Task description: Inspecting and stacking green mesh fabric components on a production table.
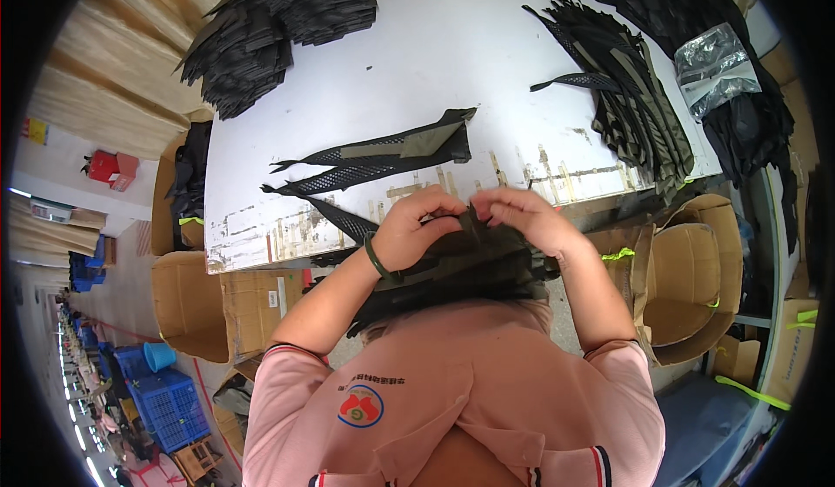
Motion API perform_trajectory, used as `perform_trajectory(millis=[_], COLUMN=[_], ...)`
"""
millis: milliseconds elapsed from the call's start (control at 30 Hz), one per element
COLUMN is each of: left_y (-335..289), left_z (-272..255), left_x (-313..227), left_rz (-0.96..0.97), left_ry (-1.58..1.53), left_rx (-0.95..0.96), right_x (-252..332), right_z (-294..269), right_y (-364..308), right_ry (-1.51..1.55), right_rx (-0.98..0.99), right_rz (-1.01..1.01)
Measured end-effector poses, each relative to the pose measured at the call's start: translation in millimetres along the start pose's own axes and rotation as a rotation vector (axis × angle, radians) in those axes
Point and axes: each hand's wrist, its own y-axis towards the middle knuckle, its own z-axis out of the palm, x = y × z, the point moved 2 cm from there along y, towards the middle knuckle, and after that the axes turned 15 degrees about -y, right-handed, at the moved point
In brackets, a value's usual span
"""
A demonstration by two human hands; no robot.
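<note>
At the table's near edge, my left hand [419, 226] is closed, thumb and fingers pinching a dark olive and black fabric piece [474, 226]. My right hand [524, 216] is closed too, its fingertips at the top edge of the same piece, close beside the left. A black mesh strip [344, 219] trails left from beneath my left hand onto the table. Across my lap lies a stack of dark fabric pieces [452, 283]. Just beyond my hands, a black mesh and olive fabric piece [400, 150] lies flat on the table.
The white table [417, 61] has tape marks along its near edge. Black fabric stacks [317, 4] stand at the far left. Mesh and olive pieces [631, 96] pile at the right, near a clear plastic bag [715, 70]. Cardboard boxes [187, 304] flank me, left and right [687, 270].
</note>
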Motion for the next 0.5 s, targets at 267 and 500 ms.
perform_trajectory(millis=[267,500], left_y=[-0.6,1.2], left_z=[-16.8,-19.9], left_x=[5.9,6.6], left_rz=[0.06,0.091], left_ry=[-0.337,-0.28], left_rx=[0.051,0.04], right_x=[-1.2,-2.6], right_z=[35.3,39.8], right_y=[-12.8,-15.1], right_ry=[0.599,0.639], right_rx=[0.479,0.262], right_rz=[-0.053,-0.017])
